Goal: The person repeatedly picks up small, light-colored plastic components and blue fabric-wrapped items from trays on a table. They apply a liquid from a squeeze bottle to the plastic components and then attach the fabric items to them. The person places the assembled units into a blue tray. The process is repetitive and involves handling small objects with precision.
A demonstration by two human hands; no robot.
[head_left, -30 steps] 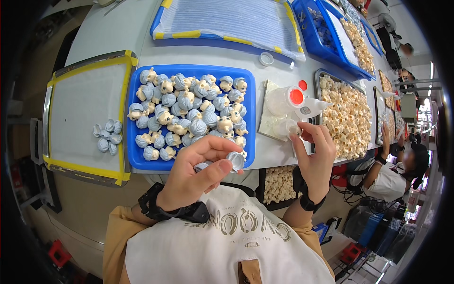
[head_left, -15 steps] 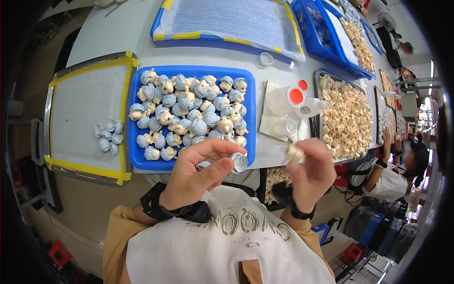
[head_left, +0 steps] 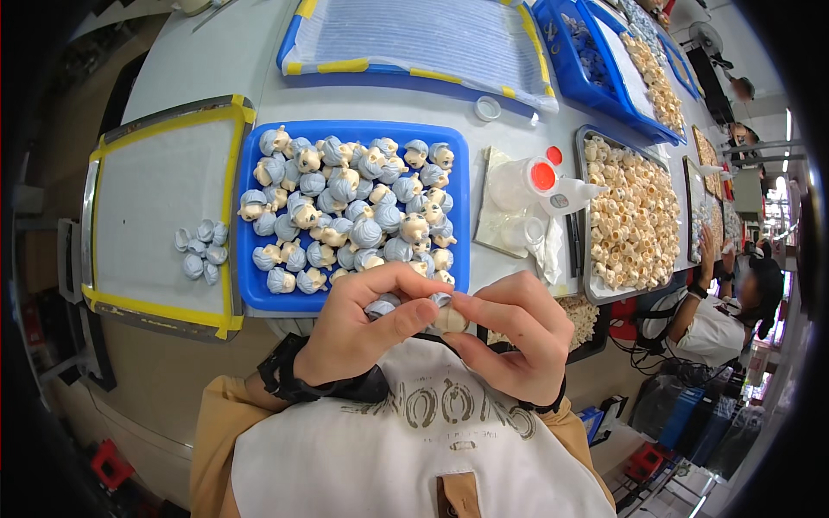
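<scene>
My left hand (head_left: 367,321) pinches a hollow blue-grey doll hair piece (head_left: 439,300) between thumb and forefinger. A second blue-grey hair piece (head_left: 382,306) is tucked in the curled fingers of that hand. My right hand (head_left: 518,332) grips a cream doll head piece (head_left: 450,321) by its side, meeting the hair piece in front of my apron; fingers partly cover the joint. Just beyond the hands, a blue tray (head_left: 462,207) holds doll heads with blue-grey hair (head_left: 366,233). Loose hair pieces (head_left: 197,249) lie on a yellow-taped frame (head_left: 155,186) at the left.
Right of the blue tray stand white bottles with red tops (head_left: 515,183) and a crumpled tissue (head_left: 547,256). A metal tray (head_left: 587,259) of cream head pieces (head_left: 630,216) sits farther right. A cloth-lined tray (head_left: 414,39) lies at the back. Another person (head_left: 699,315) works at right.
My right hand has moved left with the cream head piece, bringing it against the hair piece in my left hand. My left hand has stayed nearly in place.
</scene>
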